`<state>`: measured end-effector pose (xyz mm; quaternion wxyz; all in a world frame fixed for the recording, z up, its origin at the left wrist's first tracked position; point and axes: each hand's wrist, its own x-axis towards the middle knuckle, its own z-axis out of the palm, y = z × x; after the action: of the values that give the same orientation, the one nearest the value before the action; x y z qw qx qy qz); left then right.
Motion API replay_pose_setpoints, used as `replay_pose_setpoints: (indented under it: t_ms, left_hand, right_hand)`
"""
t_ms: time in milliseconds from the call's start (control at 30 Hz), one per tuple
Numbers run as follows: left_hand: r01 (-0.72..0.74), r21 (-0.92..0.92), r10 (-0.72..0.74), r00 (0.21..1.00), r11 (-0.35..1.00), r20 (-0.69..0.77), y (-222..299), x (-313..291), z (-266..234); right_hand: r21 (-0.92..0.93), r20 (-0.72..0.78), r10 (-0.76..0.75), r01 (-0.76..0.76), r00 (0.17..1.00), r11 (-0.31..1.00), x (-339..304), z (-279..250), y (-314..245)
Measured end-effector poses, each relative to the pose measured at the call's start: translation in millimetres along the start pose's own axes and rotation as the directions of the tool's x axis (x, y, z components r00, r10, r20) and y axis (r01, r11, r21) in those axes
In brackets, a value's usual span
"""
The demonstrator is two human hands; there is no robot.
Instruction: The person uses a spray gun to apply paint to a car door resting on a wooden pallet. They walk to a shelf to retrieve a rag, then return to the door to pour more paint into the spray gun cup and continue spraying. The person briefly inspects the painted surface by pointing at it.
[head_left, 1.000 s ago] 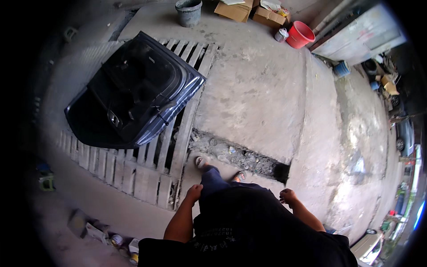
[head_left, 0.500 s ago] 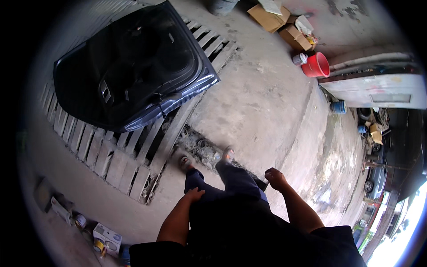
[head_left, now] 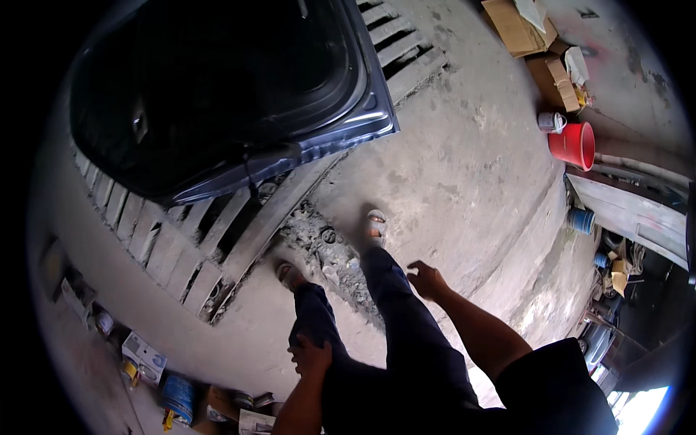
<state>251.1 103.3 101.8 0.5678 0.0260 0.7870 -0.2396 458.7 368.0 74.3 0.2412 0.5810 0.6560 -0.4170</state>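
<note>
Hands are both empty: left hand [head_left: 312, 357] rests loosely open against the thigh, right hand [head_left: 426, 279] hangs loosely curled beside the leg. Car door [head_left: 225, 94] lies flat on slats [head_left: 181, 239] just ahead of the feet. Judgement: step around the broken floor patch [head_left: 322, 250] and stand square to the door edge before gripping.

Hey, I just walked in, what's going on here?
A person is walking across a concrete yard toward a dark car door lying flat on a slatted wooden pallet. Both hands are empty: the left hand is by the thigh, the right hand is out to the side. A red bucket and cardboard boxes sit beyond.
</note>
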Motion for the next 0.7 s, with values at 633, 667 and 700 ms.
replay_pose_setpoints:
  t_ms: [633,667,700]
  left_hand:
    - [-0.297,0.109,0.315,0.921,0.949,-0.228,23,47,89]
    - [-0.296,0.11,0.314,0.921,0.949,-0.229,22,47,90]
    - [-0.296,0.107,0.313,0.922,0.949,-0.23,21,47,91]
  right_hand:
    - [-0.077,-0.291,-0.204,0.19,0.935,0.979,295,-16,-78]
    - [-0.126,-0.282,-0.199,0.17,0.938,0.977,298,-19,-83]
    - [-0.166,-0.256,-0.2,0.161,0.946,0.973,300,-21,-87]
